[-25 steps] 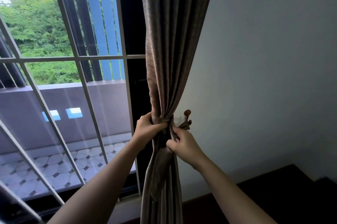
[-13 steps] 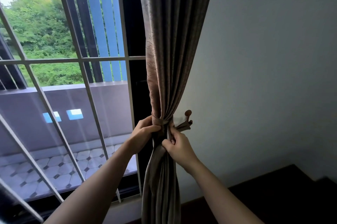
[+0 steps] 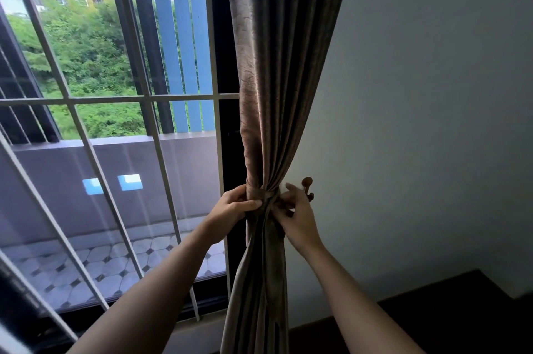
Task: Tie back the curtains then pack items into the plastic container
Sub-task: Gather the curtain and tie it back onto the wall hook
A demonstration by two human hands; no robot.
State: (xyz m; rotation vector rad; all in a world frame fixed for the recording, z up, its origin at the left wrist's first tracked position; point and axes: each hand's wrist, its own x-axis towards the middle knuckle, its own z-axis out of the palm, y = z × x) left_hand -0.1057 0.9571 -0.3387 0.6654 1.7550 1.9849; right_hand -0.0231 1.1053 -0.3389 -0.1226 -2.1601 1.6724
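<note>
At the window's right edge, brown curtain (image 3: 277, 79) is gathered into one bunch, cinched at about waist of the frame by a tieback band (image 3: 258, 194) of the same fabric. Below the band the cloth hangs straight down to the bottom edge.

Left hand (image 3: 233, 211): closed around the bunch from the window side, thumb lying across the front just under the band, fingers wrapped behind. Firm grasp on curtain plus band.

Right hand (image 3: 298, 216): on the wall side of the bunch, fingertips pinching the band's end or a fold right at the cinch. Can't tell which, the cloth there is dark and bunched. Index finger is raised, pointing toward the wall hook (image 3: 307, 187).

Hook: small brown knobbed piece on the grey wall (image 3: 432, 123), just beside the right hand's fingertips, partly hidden behind them. Whether the band is looped on it can't be seen.

Window (image 3: 115, 123): white grille bars, balcony with tiled floor outside, trees and apartment blocks beyond. Dark wooden floor (image 3: 450, 313) at lower right.

Plastic container: not in view.
</note>
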